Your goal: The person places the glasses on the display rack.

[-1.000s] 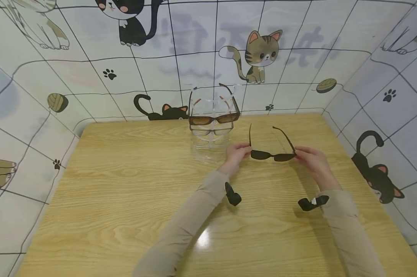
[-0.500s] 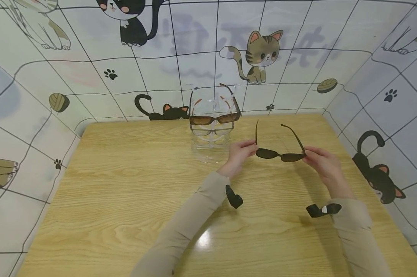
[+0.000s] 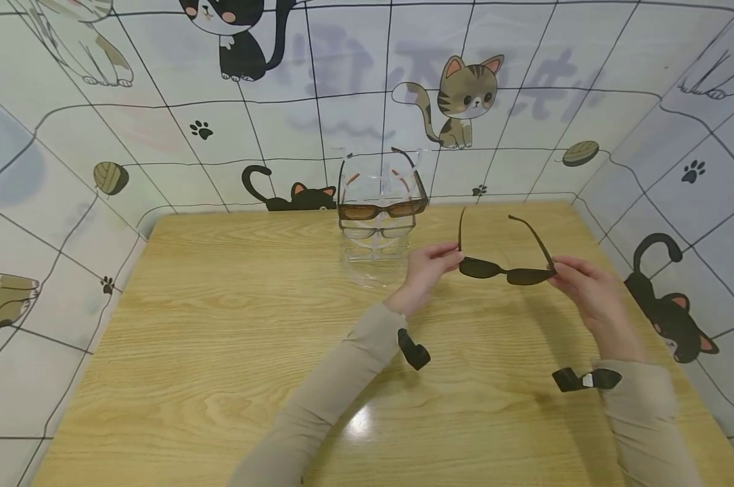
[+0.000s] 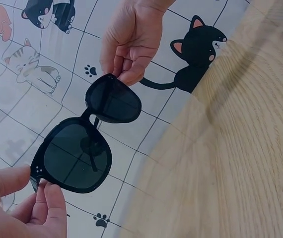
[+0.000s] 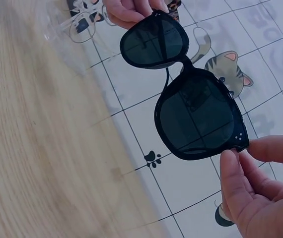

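Note:
Black sunglasses point(image 3: 479, 268) with dark lenses and unfolded temples are held above the table between both hands. My left hand point(image 3: 426, 276) pinches the frame's left corner at the hinge, thumb and fingertips on either side, as the left wrist view shows. At the opposite corner my right hand point(image 3: 592, 292) pinches the other hinge. In the right wrist view the dark sunglasses point(image 5: 198, 116) hang tilted, the temples pointing away from me. Just left of them a clear display stand point(image 3: 373, 276) carries brown-tinted sunglasses point(image 3: 381, 210) on top and glasses with clear lenses point(image 3: 379, 232) below.
The wooden table point(image 3: 220, 325) reaches back to a wall sheet point(image 3: 269, 128) printed with cats and grid lines. Similar sheets line the left and right sides. A small black camera point(image 3: 414, 350) sits on the left wrist, another black camera point(image 3: 586, 380) on the right.
Both hands have moved to the right with the sunglasses, the right hand farther. The sunglasses now tilt slightly, right side lower. The stand and its glasses stay put.

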Motion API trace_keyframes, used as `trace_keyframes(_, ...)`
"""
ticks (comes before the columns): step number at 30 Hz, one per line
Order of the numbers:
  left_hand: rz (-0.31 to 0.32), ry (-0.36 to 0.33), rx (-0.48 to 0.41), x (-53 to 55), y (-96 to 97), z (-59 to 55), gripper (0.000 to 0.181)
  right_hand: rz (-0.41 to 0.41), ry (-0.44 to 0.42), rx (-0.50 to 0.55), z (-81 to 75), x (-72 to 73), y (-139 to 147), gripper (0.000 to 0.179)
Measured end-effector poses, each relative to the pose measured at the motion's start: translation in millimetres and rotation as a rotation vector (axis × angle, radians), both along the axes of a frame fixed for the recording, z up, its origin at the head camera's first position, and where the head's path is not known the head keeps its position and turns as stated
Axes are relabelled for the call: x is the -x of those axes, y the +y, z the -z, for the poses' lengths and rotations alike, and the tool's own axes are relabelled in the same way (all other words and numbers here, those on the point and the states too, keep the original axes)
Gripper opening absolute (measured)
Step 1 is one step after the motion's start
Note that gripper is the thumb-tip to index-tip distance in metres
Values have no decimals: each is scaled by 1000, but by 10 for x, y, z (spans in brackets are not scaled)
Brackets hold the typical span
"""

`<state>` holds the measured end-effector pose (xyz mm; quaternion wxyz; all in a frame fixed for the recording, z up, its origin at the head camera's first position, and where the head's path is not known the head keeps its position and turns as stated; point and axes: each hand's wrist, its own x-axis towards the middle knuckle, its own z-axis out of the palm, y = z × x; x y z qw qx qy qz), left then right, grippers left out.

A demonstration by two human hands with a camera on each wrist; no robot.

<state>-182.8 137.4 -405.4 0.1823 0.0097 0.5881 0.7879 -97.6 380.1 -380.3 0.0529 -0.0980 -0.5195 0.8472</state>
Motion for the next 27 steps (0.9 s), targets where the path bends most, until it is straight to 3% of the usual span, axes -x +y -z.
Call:
trace_keyframes(9, -7, 69, 13, -59, -24, -182, 29, 13, 26, -28, -172, -73, -25, 18)
trace_keyframes(27, -77, 118, -15, -181, -152, -638, 24, 1, 121, -38, -522, -115, -128, 15)
